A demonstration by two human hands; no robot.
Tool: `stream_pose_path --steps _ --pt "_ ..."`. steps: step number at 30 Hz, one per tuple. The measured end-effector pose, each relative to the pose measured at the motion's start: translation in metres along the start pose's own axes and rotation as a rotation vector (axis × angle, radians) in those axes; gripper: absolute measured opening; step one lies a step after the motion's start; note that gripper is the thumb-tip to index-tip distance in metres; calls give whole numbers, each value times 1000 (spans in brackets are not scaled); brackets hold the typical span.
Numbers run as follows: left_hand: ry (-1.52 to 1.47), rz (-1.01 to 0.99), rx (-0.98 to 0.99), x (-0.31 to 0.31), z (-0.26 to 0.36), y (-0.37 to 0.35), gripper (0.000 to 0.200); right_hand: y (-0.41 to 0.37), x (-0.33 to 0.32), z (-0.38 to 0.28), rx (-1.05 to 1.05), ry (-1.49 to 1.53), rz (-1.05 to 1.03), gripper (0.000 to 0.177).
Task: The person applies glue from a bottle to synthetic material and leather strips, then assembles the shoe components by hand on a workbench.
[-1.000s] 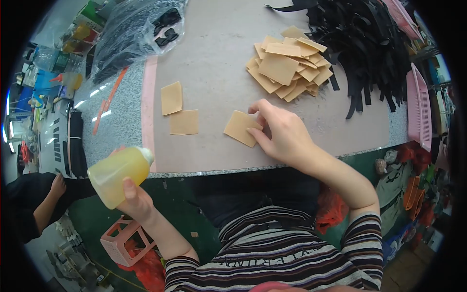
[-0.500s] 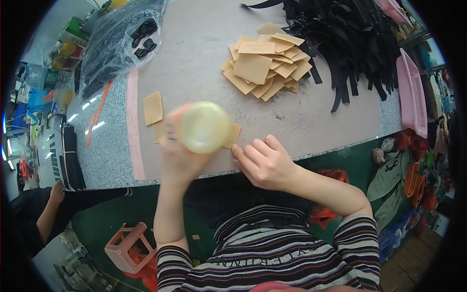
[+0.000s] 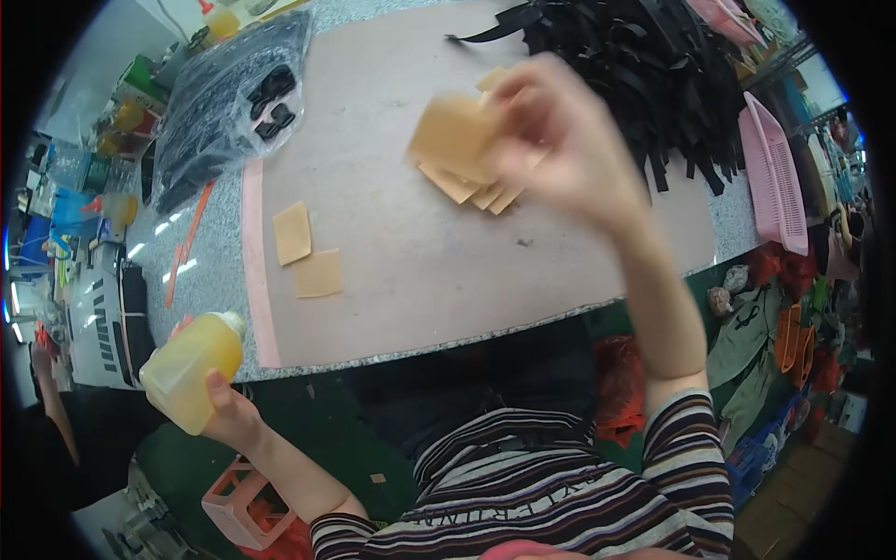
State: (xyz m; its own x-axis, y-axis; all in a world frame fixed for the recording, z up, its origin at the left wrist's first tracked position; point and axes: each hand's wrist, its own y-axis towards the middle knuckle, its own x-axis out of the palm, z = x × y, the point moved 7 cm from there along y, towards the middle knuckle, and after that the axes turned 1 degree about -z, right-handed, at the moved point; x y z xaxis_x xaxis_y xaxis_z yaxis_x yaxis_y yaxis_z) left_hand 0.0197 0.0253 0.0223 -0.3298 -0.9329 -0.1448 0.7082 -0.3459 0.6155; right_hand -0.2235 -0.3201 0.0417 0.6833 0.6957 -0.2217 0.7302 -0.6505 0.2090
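Observation:
My left hand [image 3: 229, 415] is wrapped round a squeeze bottle [image 3: 191, 369] of yellow liquid, held tilted off the table's front left edge. Over the middle of the mat my right hand [image 3: 551, 140], smeared by motion, grips a tan square piece [image 3: 453, 140], thin like leather or card. Beneath it lies a heap of similar tan pieces [image 3: 457, 187], largely covered by the hand and the held piece. Two more tan pieces, an upper one [image 3: 292, 233] and a lower one [image 3: 319, 273], lie close together at the mat's left side.
A grey-brown mat [image 3: 401, 280] covers much of the speckled table. Black straps [image 3: 635, 84] are piled at the back right, beside a pink basket [image 3: 775, 177]. A clear plastic bag [image 3: 224, 103] with black items lies back left. A pink stool [image 3: 245, 509] stands below, and another person's arm [image 3: 58, 401] shows far left.
The bottle and my left hand have swung left and down, off the mat. My right hand has risen from the front edge to the heap. The tan piece near that edge is gone from there.

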Motion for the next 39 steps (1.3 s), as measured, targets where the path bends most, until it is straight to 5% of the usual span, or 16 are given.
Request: stream_pose_path --steps 2,4,7,9,12,15,17,19,22,25,29,32,36,39 --pt "4 44 -60 -20 -4 -3 70 34 -44 7 68 -485 91 40" --pt "-30 114 -93 -24 -5 -3 69 39 -3 -28 -535 -1237 285 41" --pt "-124 180 -118 -12 -7 -8 70 34 122 -8 -721 -630 -199 29" --pt "-163 118 -103 8 3 -9 73 26 200 9 -764 -812 -470 22" --pt "-124 67 -52 15 13 -15 73 32 247 23 -817 -884 -521 13" --pt "-59 56 -54 -1 12 -21 73 43 197 9 -714 -427 -221 8" --pt "-49 78 -88 -14 4 -23 72 18 162 5 -529 -334 -373 10" --pt "-74 117 -130 -20 -3 -23 70 -29 135 17 -672 -295 -408 17" --pt "-113 86 -168 2 -11 -20 74 -69 107 22 -575 -609 -428 30" --pt "-161 -142 -207 63 -3 -24 67 -97 94 20 -442 -560 -338 40" --pt "-108 -463 -1 150 37 -45 74 -120 112 21 -540 -812 -253 42" --pt "69 -661 18 181 43 -64 56 -125 120 31 -604 -883 -273 39" --pt "225 -614 36 148 34 -45 62 -120 120 28 -566 -853 -247 29" --pt "228 -324 57 96 20 -20 67 -99 112 21 -420 -696 -262 20"
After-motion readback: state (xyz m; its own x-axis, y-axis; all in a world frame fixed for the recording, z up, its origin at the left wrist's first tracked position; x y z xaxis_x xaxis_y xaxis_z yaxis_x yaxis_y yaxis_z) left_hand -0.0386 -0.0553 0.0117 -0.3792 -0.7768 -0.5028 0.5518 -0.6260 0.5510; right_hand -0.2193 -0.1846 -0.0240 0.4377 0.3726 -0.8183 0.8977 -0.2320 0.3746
